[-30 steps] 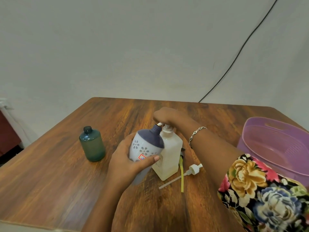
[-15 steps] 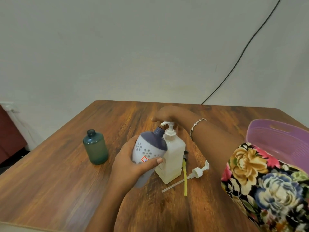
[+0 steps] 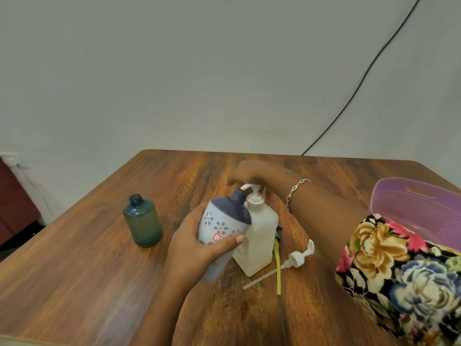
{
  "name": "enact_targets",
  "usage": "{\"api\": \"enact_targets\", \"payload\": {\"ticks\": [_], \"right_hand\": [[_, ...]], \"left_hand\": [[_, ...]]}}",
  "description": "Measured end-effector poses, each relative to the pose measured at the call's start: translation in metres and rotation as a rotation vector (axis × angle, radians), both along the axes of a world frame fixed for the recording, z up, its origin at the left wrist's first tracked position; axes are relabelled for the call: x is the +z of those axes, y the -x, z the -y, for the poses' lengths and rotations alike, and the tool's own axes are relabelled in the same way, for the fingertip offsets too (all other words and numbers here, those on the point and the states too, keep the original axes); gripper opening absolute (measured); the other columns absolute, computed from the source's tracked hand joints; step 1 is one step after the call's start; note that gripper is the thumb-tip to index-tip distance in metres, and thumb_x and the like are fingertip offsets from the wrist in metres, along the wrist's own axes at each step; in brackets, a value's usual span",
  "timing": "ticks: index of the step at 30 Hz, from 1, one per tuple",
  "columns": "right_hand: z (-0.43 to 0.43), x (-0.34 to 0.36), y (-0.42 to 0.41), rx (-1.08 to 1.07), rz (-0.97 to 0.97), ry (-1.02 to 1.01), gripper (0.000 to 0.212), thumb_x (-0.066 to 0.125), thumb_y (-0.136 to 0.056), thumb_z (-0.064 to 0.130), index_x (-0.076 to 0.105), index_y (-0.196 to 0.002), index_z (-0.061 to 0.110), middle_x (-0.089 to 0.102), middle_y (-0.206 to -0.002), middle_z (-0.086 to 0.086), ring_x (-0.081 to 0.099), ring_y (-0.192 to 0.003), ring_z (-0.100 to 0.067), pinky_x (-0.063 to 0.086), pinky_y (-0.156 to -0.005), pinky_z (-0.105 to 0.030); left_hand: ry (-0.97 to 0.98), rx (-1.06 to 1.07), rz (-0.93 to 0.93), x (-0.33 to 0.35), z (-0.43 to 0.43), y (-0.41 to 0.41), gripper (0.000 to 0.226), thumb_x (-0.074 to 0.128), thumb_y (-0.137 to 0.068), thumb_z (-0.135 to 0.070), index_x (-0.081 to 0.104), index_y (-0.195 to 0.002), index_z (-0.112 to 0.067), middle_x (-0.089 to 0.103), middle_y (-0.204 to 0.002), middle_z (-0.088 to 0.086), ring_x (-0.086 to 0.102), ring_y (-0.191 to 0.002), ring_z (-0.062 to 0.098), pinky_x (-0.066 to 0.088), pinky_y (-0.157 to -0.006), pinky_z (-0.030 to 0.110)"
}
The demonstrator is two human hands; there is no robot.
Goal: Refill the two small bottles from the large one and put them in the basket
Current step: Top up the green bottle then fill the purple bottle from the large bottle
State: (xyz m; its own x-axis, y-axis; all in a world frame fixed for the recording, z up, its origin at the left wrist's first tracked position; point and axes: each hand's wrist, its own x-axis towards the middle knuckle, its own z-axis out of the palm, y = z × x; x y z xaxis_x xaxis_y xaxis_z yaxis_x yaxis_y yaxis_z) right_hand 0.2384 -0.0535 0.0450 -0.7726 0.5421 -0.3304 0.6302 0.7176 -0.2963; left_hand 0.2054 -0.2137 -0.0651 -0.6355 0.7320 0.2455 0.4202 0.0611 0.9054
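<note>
L hand [image 3: 197,243] wraps fingers + thumb round white-navy small bottle [image 3: 222,221]. The bottle is tilted, long axis leaning up-right, open neck right under the spout of the pump head [image 3: 255,193]. Large bottle [image 3: 260,233] stands upright, touching it on the R. R hand [image 3: 252,172] arches over the pump head, fingers bent; contact hidden, can't tell if pressing. Next press prob. hinges on that neck-spout line-up. Green small bottle [image 3: 143,221] stands uncapped, well apart to L. Basket [image 3: 411,208] sits at R edge of table [image 3: 87,270], nearer R arm. Loose pump [image 3: 296,258] lies between.
</note>
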Motion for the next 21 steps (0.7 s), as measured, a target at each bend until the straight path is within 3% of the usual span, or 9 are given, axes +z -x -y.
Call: {"api": "enact_targets", "payload": {"ticks": [3,5,7,12,17,21], "right_hand": [[-0.002,-0.006,0.001,0.019,0.033,-0.048,0.029,0.045,-0.095,0.019,0.063,-0.100,-0.004,0.061,-0.105,-0.019,0.047,-0.080,-0.022,0.039,-0.067,-0.027],[0.000,-0.010,-0.001,0.004,0.048,-0.077,0.027,0.047,-0.095,0.021,0.054,-0.075,0.004,0.052,-0.079,-0.010,0.044,-0.069,-0.019,0.032,-0.055,-0.023],[-0.003,-0.015,-0.001,-0.031,0.012,-0.102,0.030,0.048,-0.093,0.023,0.046,-0.067,0.008,0.046,-0.073,-0.006,0.045,-0.070,-0.020,0.029,-0.053,-0.024],[-0.004,-0.009,0.000,-0.031,-0.073,0.002,0.027,0.048,-0.095,0.022,0.050,-0.071,0.009,0.052,-0.083,-0.007,0.049,-0.072,-0.019,0.036,-0.056,-0.022],[0.000,-0.006,0.002,-0.015,-0.060,0.033,0.029,0.043,-0.096,0.017,0.059,-0.112,-0.002,0.058,-0.100,-0.014,0.056,-0.092,-0.029,0.042,-0.072,-0.032],[-0.005,-0.019,0.000,-0.045,-0.075,-0.060,0.021,0.045,-0.094,0.019,0.051,-0.079,0.006,0.044,-0.074,-0.005,0.040,-0.063,-0.015,0.030,-0.055,-0.026]], "left_hand": [[0.016,0.000,-0.004,0.002,0.000,-0.001,0.071,0.065,-0.041,-0.071,0.047,-0.107,-0.051,0.060,-0.104,-0.022,0.055,-0.091,-0.010,0.044,-0.069,0.014],[0.019,0.010,0.000,0.001,0.000,-0.001,0.069,0.066,-0.041,-0.072,0.048,-0.106,-0.054,0.060,-0.104,-0.022,0.057,-0.090,-0.008,0.047,-0.071,0.020],[0.030,0.025,-0.025,0.000,0.001,0.000,0.069,0.066,-0.041,-0.073,0.046,-0.105,-0.056,0.059,-0.106,-0.023,0.058,-0.094,-0.002,0.052,-0.077,0.029],[0.052,0.035,-0.057,0.001,0.002,0.002,0.076,0.064,-0.041,-0.076,0.045,-0.112,-0.054,0.058,-0.110,-0.020,0.057,-0.098,0.004,0.054,-0.083,0.039],[0.047,0.052,-0.073,0.003,0.002,0.004,0.091,0.064,-0.042,-0.075,0.046,-0.125,-0.042,0.058,-0.112,-0.015,0.058,-0.097,0.006,0.055,-0.082,0.039],[0.072,0.049,-0.088,0.002,0.002,0.001,0.092,0.062,-0.041,-0.077,0.044,-0.124,-0.042,0.057,-0.114,-0.016,0.056,-0.100,0.005,0.053,-0.084,0.037]]}}
